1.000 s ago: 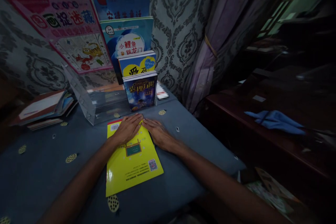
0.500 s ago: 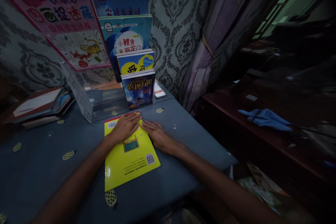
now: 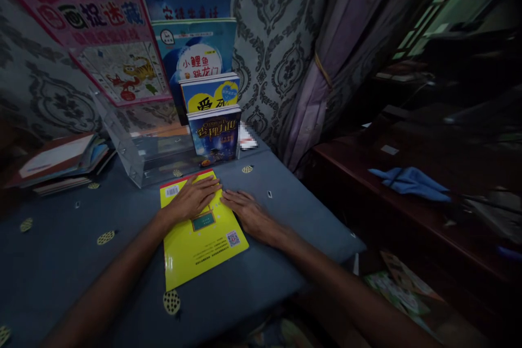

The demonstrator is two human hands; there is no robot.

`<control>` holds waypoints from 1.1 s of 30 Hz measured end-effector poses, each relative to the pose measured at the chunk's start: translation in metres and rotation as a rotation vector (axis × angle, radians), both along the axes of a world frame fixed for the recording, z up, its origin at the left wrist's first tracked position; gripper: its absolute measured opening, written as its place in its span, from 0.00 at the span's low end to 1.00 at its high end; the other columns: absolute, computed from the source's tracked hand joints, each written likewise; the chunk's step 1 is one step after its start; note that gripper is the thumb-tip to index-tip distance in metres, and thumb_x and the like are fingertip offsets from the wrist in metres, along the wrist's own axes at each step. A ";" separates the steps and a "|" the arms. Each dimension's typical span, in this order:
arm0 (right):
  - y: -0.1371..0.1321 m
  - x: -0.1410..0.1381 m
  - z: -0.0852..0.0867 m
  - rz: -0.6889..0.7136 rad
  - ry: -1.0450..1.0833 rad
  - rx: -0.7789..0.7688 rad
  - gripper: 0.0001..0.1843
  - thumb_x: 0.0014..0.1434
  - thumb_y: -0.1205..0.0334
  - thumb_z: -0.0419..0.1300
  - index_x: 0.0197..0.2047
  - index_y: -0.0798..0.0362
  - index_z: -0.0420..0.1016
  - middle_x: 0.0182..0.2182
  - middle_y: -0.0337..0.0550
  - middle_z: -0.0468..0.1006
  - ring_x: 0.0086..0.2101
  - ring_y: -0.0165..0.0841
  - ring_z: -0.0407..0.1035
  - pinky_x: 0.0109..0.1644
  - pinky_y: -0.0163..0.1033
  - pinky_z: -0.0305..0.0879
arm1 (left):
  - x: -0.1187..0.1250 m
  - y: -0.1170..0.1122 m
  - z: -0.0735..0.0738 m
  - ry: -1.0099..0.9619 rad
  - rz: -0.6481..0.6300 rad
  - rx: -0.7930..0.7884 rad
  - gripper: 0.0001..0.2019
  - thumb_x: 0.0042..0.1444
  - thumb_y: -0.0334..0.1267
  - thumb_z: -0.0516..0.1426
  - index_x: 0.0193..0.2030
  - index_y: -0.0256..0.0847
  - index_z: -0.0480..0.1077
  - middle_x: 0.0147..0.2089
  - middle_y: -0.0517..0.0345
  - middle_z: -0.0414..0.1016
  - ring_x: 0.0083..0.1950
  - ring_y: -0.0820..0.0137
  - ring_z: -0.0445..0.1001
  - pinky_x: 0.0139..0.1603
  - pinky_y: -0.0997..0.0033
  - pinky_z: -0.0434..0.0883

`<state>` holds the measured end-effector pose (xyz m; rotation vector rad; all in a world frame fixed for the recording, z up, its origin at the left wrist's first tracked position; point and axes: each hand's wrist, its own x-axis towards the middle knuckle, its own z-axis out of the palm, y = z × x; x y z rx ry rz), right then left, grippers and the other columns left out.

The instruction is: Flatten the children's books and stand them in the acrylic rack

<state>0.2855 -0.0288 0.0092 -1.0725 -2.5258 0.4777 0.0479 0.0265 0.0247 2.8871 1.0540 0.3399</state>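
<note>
A yellow book (image 3: 196, 250) with a red strip along its far edge lies flat on the table, its barcode and QR code facing up. Across its upper part rests my left hand (image 3: 194, 198), palm down with the fingers stretched out. My right hand (image 3: 250, 215) lies along the book's right edge, fingers extended, their tips close to those of my left hand. Neither hand is gripping anything. Just beyond the book stands a clear acrylic rack (image 3: 142, 166), with a dark blue book (image 3: 216, 136) upright at its front right.
Behind that book, a blue-and-yellow book (image 3: 210, 93), a teal book (image 3: 196, 49) and a pink book (image 3: 101, 22) stand in the rack. A stack of books (image 3: 61, 160) lies at left on the blue tablecloth (image 3: 130, 304). A blue cloth (image 3: 410, 182) rests on the dark red furniture at right.
The yellow book has turned slightly under my hands, its near left corner shifting a little to the right. Both hands stay flat in nearly the same place; the view has shifted slightly.
</note>
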 end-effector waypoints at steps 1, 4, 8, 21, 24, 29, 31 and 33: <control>0.000 0.000 0.001 -0.003 -0.005 -0.002 0.31 0.61 0.75 0.51 0.68 0.55 0.62 0.66 0.54 0.64 0.68 0.38 0.53 0.70 0.54 0.49 | 0.001 0.000 0.000 0.005 0.011 0.005 0.21 0.72 0.43 0.42 0.66 0.48 0.64 0.69 0.53 0.64 0.70 0.62 0.62 0.70 0.46 0.53; -0.001 -0.001 0.003 -0.006 -0.010 0.006 0.31 0.62 0.74 0.52 0.68 0.54 0.61 0.67 0.55 0.63 0.68 0.39 0.53 0.70 0.56 0.50 | 0.005 -0.002 -0.001 0.029 0.035 0.019 0.21 0.72 0.42 0.43 0.67 0.48 0.64 0.69 0.54 0.64 0.71 0.61 0.61 0.70 0.46 0.53; -0.011 0.002 0.001 0.008 -0.006 0.026 0.31 0.62 0.72 0.54 0.68 0.53 0.62 0.66 0.55 0.65 0.67 0.40 0.56 0.70 0.56 0.52 | 0.006 -0.006 0.004 0.052 0.034 -0.012 0.21 0.72 0.41 0.43 0.67 0.46 0.63 0.70 0.52 0.63 0.71 0.61 0.60 0.69 0.44 0.54; -0.024 0.009 0.001 0.011 -0.015 0.032 0.32 0.60 0.76 0.51 0.68 0.56 0.61 0.66 0.56 0.64 0.67 0.40 0.54 0.70 0.56 0.50 | 0.016 -0.022 0.023 0.079 -0.061 -0.050 0.19 0.71 0.42 0.45 0.61 0.50 0.70 0.64 0.56 0.71 0.67 0.63 0.66 0.70 0.47 0.54; -0.033 0.013 -0.001 0.028 0.002 0.043 0.33 0.60 0.76 0.51 0.68 0.54 0.61 0.66 0.54 0.65 0.67 0.39 0.55 0.70 0.56 0.51 | 0.020 -0.027 0.024 0.106 -0.050 -0.032 0.19 0.71 0.40 0.44 0.61 0.47 0.70 0.64 0.53 0.72 0.67 0.62 0.67 0.70 0.47 0.54; -0.049 0.023 -0.003 0.051 0.047 0.069 0.38 0.58 0.79 0.48 0.70 0.50 0.57 0.65 0.51 0.66 0.66 0.37 0.56 0.69 0.57 0.53 | 0.020 -0.033 0.034 0.080 -0.124 -0.108 0.19 0.71 0.41 0.45 0.61 0.48 0.70 0.64 0.54 0.71 0.67 0.64 0.67 0.71 0.51 0.54; -0.051 0.024 -0.002 0.046 0.045 0.066 0.39 0.57 0.80 0.48 0.70 0.49 0.57 0.65 0.51 0.66 0.66 0.37 0.57 0.68 0.57 0.55 | 0.020 -0.034 0.036 0.056 -0.165 -0.150 0.18 0.70 0.42 0.46 0.60 0.49 0.71 0.63 0.56 0.73 0.66 0.65 0.68 0.70 0.53 0.56; -0.052 0.023 -0.001 0.035 0.035 0.060 0.40 0.55 0.80 0.48 0.70 0.49 0.57 0.65 0.50 0.67 0.66 0.37 0.57 0.69 0.57 0.55 | 0.020 -0.035 0.037 0.041 -0.177 -0.150 0.17 0.70 0.42 0.46 0.57 0.49 0.73 0.62 0.56 0.74 0.65 0.65 0.69 0.70 0.53 0.56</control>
